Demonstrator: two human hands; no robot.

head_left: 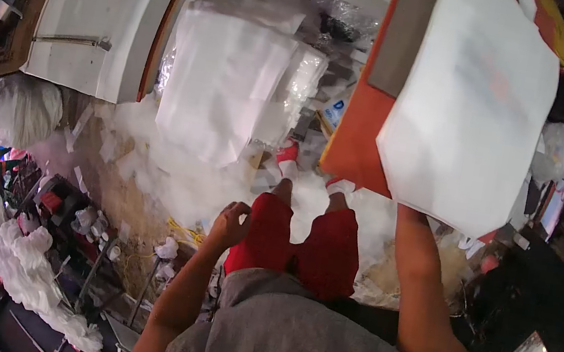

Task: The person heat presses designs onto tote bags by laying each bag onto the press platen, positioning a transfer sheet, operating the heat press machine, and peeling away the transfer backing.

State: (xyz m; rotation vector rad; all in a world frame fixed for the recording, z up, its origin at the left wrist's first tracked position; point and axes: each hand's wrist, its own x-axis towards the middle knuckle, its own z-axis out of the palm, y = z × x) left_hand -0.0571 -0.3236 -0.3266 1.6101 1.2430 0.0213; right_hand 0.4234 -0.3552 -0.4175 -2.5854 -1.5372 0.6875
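Note:
My left hand [231,223] hangs beside the red shorts, its fingers curled in, with nothing visible in them. My right forearm [418,251] reaches forward to the near edge of a stack of large white sheets [472,111]. The sheets cover my right hand, so its fingers are hidden. This stack lies on an orange-red tabletop [356,140] and overhangs its near edge. Faint grey and reddish marks show on the top sheet.
White plastic bags or sheets [223,84] lie in a pile between the tabletop and a white machine-like cabinet [109,5]. White scraps litter the wooden floor [109,184]. A full whitish bag [24,110] stands at left, above cluttered equipment [60,206].

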